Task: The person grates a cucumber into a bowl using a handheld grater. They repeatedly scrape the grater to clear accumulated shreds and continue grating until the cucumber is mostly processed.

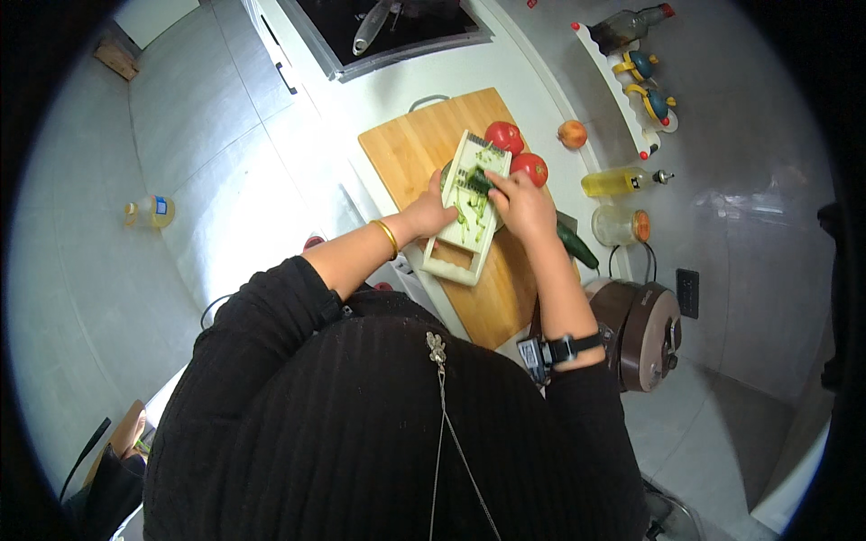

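Observation:
My left hand grips the edge of a white plastic grater, which lies slanted over a wooden cutting board. With my right hand I press a piece of cucumber onto the grater's blades. Green shreds cling to the grater's surface. Under it a rounded vessel shows only at its edges; most of it is hidden. Beyond my right hand sit two red tomatoes, one by the grater's far end and another closer. A whole cucumber lies to the right of my forearm.
A black cooktop with a handled utensil is at the back. Along the wall stand an onion, an oil bottle, a glass jar and a condiment rack. A brown rice cooker is on the right.

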Demonstrator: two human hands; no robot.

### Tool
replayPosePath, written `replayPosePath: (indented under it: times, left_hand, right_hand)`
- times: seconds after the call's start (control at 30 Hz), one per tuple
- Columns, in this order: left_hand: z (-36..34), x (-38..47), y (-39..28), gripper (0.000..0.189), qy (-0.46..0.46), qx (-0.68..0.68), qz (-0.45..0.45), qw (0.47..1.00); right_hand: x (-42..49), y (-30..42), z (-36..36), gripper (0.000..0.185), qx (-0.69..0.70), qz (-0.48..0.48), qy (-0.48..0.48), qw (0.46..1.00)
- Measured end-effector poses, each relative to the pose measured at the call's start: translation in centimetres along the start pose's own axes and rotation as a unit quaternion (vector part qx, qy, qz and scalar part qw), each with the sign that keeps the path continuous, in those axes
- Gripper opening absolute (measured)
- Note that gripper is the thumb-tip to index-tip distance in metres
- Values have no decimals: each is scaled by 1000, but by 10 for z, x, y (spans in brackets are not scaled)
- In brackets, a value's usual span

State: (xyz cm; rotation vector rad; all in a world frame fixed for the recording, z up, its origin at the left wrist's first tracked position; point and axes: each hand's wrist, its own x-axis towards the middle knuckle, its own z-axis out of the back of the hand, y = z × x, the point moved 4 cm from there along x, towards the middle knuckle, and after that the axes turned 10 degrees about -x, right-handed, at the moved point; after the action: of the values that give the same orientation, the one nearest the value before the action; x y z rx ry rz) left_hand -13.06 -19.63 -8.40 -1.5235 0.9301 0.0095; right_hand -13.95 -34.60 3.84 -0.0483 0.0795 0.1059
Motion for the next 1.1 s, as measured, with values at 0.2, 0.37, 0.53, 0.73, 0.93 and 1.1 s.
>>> replayPosePath:
  times: [0.2,0.37,0.53,0.73,0.93,1.1]
  left_hand:
    - [2,1,-4,91,-12,47,-51,998]
    - [3,10,5,89,3,16,-29,999]
    - [2,10,4,90,2,21,-39,999]
    - [3,4,0,90,14,9,-8,1000]
    - [3,6,1,90,9,0,-1,1000]
    - [2,5,0,93,1,4,-20,1000]
  right_hand:
    - [-4,7,-10,31,-20,56,106,993]
    - [11,2,-1,30,-32,7,1,999]
    - [18,12,4,31,-93,47,107,989]
    - [23,17,10,31,-91,47,99,990]
    - [26,11,17,33,-70,22,-20,997]
    - [21,13,2,31,-77,64,213,972]
